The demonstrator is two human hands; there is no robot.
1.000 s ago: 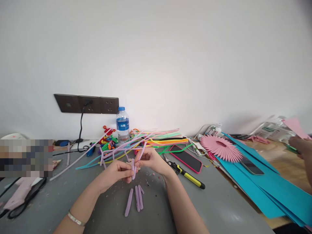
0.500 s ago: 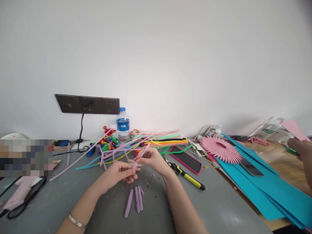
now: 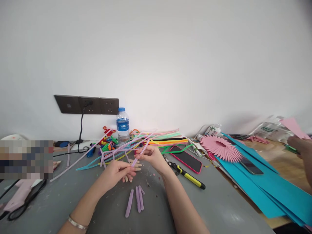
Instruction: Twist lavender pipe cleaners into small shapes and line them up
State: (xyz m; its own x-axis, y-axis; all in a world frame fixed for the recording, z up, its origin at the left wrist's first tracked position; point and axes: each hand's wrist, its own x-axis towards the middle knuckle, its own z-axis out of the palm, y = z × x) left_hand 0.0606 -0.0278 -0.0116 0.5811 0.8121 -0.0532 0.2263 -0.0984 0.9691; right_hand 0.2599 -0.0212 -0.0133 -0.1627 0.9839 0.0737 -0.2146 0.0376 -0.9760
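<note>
A thin lilac pipe cleaner (image 3: 144, 150) slants between my two hands. My left hand (image 3: 119, 171) pinches its lower end between thumb and fingers. Higher up, the thumb and fingers of my right hand (image 3: 150, 157) are closed on the same piece. Below my hands, folded lilac pieces (image 3: 139, 199) lie side by side on the grey table (image 3: 112, 211), with another folded lilac piece (image 3: 129, 203) just left of them. Long lilac pipe cleaners (image 3: 122, 147) are spread behind my left hand.
Behind stand a water bottle (image 3: 123, 125) and bundled coloured pipe cleaners (image 3: 170, 139). Yellow-black pliers (image 3: 191, 179) and a phone (image 3: 186, 159) lie right. Farther right are blue sheets (image 3: 275, 191), a pink paper fan (image 3: 214, 146) and another person's hand (image 3: 301, 148). A pink tool (image 3: 21, 195) lies left.
My left hand has shifted slightly, its fingers closer in around the lower end of the lilac piece. My right hand has barely moved.
</note>
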